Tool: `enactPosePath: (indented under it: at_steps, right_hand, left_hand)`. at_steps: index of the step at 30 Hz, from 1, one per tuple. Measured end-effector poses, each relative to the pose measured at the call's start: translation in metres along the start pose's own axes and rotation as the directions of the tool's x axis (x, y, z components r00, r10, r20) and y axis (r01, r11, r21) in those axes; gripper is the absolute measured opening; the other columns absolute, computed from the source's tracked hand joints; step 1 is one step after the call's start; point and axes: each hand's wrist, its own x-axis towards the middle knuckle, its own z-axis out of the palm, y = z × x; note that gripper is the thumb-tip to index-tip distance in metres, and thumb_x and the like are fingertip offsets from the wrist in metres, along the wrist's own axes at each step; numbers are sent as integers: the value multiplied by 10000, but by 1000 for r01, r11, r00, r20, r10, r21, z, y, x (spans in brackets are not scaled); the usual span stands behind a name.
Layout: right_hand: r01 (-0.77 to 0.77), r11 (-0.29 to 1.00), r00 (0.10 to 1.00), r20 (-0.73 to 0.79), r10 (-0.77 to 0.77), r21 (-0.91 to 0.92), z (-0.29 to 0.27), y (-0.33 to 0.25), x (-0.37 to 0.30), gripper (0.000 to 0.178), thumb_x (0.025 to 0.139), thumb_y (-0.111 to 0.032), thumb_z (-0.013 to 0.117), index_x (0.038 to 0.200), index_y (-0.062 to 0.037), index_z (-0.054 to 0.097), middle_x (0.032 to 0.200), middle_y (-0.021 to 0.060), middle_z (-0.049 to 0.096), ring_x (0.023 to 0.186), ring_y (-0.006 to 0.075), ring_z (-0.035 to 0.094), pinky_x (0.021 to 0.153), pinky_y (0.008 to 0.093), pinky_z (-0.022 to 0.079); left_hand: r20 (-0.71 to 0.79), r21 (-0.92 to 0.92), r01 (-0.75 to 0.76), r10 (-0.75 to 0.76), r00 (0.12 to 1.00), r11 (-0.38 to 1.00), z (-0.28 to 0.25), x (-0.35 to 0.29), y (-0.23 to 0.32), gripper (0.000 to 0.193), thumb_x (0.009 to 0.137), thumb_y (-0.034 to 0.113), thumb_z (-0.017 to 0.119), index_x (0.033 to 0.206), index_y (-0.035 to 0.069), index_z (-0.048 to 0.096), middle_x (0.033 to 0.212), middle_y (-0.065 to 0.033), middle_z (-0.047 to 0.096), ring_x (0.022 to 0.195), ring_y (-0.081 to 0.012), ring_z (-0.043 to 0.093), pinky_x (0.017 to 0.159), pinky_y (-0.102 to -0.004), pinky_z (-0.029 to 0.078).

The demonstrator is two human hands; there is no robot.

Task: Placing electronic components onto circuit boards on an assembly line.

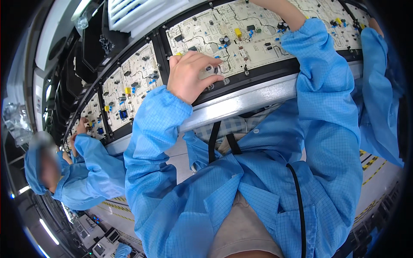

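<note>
My left hand (189, 77) hovers over the near left corner of a pale circuit board (202, 32). Its thumb and forefinger are apart, and I see nothing held between them. Capacitors (224, 41), a yellow block-shaped component (238, 32) and small blue parts stand on this board. Reaching across the board's far right part is my right hand (282, 8). Only its wrist and lower part show; the fingers lie beyond the upper edge of the picture. A black frame (266, 69) surrounds the board.
More populated boards sit in a row, one to the left (140, 71) and another at the right (340, 28). A metal rail (241, 103) runs along the near side. Co-workers in blue smocks work at the left (92, 167) and right (378, 86). Black bins (92, 38) stand behind the line.
</note>
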Motion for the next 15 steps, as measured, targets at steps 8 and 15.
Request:
enactPosePath:
  at_steps: [8,15]
  right_hand:
    - [57,998,998,-13,-58,-36,-4,0,-3,211,780,-31,623,988,-12,649,761,140,663,696,221,650,653,314,512]
    - [55,997,998,12,-55,-47,-7,-1,-3,221,773,-32,626,993,-21,650,761,140,659,697,223,648,653,316,509]
  left_hand:
    - [10,-50,-41,41,999,998,-2,-4,-6,220,745,228,762,955,185,713,924,29,682,953,-146,583,831,-340,297]
    - [-46,44,-179,181,982,983,4,-2,1,205,762,135,730,961,154,686,951,22,666,957,-161,583,816,-333,353]
